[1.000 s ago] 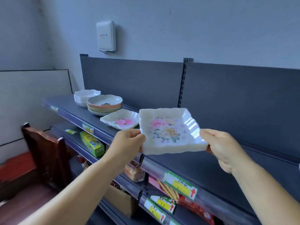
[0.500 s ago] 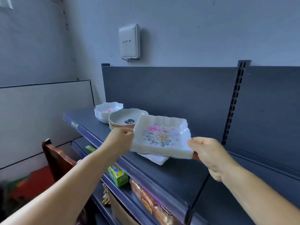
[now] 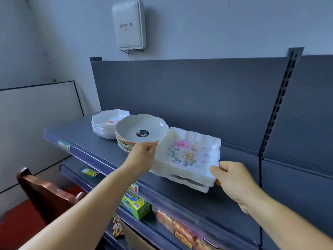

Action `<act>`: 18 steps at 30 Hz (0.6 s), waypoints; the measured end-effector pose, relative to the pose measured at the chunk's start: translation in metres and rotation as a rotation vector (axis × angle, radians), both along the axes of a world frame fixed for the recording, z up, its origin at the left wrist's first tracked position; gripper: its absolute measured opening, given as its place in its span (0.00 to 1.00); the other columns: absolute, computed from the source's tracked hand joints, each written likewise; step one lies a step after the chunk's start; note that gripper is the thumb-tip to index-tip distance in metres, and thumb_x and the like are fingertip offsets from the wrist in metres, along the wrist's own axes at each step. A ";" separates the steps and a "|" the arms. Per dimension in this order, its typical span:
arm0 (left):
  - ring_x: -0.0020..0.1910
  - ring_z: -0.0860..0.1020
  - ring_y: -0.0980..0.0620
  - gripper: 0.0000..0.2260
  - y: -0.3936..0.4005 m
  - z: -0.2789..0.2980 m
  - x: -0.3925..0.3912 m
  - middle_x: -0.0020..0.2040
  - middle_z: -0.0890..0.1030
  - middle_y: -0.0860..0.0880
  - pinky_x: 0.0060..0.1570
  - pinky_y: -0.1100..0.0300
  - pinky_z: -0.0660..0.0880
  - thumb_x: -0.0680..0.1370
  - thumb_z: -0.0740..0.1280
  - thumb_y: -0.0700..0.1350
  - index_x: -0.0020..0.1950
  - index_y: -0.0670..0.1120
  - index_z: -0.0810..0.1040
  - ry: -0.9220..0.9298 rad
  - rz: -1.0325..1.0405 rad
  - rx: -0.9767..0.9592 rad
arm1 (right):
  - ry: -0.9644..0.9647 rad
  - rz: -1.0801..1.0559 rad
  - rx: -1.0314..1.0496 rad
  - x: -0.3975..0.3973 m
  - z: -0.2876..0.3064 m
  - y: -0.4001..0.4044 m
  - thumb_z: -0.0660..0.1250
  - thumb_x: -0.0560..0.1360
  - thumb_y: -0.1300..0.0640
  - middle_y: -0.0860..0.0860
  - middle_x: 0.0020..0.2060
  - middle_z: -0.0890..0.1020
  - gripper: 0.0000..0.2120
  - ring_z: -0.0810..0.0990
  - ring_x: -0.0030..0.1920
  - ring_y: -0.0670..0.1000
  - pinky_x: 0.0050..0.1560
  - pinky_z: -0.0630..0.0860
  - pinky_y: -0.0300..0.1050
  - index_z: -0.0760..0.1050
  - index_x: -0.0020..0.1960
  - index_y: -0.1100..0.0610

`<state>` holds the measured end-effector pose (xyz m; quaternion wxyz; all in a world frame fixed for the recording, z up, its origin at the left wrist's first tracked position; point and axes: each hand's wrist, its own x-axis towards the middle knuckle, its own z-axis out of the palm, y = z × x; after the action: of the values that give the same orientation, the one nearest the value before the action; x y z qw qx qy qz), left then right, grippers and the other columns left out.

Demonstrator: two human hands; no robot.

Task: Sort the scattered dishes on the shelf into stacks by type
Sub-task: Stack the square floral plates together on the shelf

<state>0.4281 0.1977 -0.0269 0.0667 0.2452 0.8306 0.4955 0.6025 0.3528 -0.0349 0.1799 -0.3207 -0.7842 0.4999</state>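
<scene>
While both hands grasped it, the left hand [image 3: 142,157] and right hand [image 3: 232,179] held the floral square plate [image 3: 187,154] atop matching plates near the shelf [image 3: 100,147] front edge.

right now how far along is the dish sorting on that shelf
Nearly done, it seems. Already stacked: the scalloped white bowls at the far left and the round shallow bowls beside them. In hand: the left hand and right hand grip the square floral plates, set on a matching plate on the top shelf. Left: squaring that stack and letting go; no loose dishes show in view.
</scene>
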 end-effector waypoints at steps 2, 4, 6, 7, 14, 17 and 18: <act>0.41 0.70 0.50 0.18 0.001 -0.004 -0.006 0.44 0.77 0.52 0.40 0.60 0.67 0.80 0.54 0.39 0.53 0.54 0.83 0.024 -0.055 -0.014 | 0.002 -0.049 0.005 -0.003 -0.002 -0.007 0.61 0.77 0.58 0.52 0.30 0.63 0.17 0.58 0.33 0.52 0.33 0.53 0.44 0.59 0.33 0.56; 0.40 0.69 0.49 0.16 0.001 -0.008 -0.011 0.42 0.76 0.50 0.38 0.59 0.67 0.80 0.55 0.40 0.47 0.53 0.81 0.040 -0.061 -0.014 | -0.006 -0.091 0.021 -0.006 -0.002 -0.013 0.60 0.78 0.58 0.52 0.30 0.62 0.17 0.59 0.34 0.52 0.34 0.52 0.45 0.58 0.33 0.55; 0.41 0.69 0.49 0.14 0.000 -0.014 -0.017 0.42 0.77 0.49 0.40 0.58 0.68 0.80 0.55 0.41 0.44 0.51 0.78 0.067 -0.077 -0.016 | -0.018 -0.127 0.040 -0.009 -0.002 -0.018 0.60 0.78 0.57 0.51 0.30 0.61 0.17 0.58 0.33 0.51 0.33 0.52 0.45 0.58 0.33 0.55; 0.41 0.68 0.49 0.13 0.000 -0.016 -0.018 0.41 0.76 0.49 0.41 0.58 0.67 0.80 0.55 0.42 0.42 0.50 0.77 0.080 -0.088 -0.026 | -0.024 -0.145 0.048 -0.009 -0.003 -0.021 0.59 0.78 0.57 0.51 0.30 0.61 0.17 0.57 0.33 0.51 0.32 0.51 0.44 0.57 0.33 0.55; 0.37 0.56 0.50 0.11 -0.004 -0.020 -0.018 0.34 0.61 0.47 0.35 0.56 0.55 0.76 0.55 0.38 0.33 0.43 0.64 0.115 -0.154 -0.053 | -0.046 -0.264 0.063 -0.008 -0.006 -0.034 0.57 0.78 0.58 0.48 0.27 0.57 0.19 0.55 0.32 0.51 0.33 0.49 0.45 0.54 0.31 0.53; 0.35 0.56 0.51 0.12 0.004 -0.018 -0.009 0.32 0.59 0.47 0.32 0.58 0.53 0.76 0.56 0.38 0.32 0.45 0.62 0.097 -0.218 -0.047 | -0.079 -0.336 0.070 0.000 -0.003 -0.031 0.55 0.77 0.58 0.48 0.29 0.57 0.17 0.55 0.33 0.51 0.33 0.48 0.44 0.54 0.32 0.52; 0.34 0.55 0.51 0.13 0.008 -0.017 -0.006 0.31 0.58 0.49 0.31 0.59 0.53 0.76 0.56 0.38 0.32 0.46 0.60 0.087 -0.239 -0.046 | -0.095 -0.361 0.076 0.003 -0.002 -0.029 0.55 0.77 0.59 0.48 0.29 0.57 0.16 0.54 0.32 0.51 0.32 0.48 0.43 0.54 0.33 0.52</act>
<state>0.4216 0.2060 -0.0439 0.0947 0.3620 0.8087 0.4538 0.6056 0.3237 -0.0371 0.2412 -0.4725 -0.7398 0.4138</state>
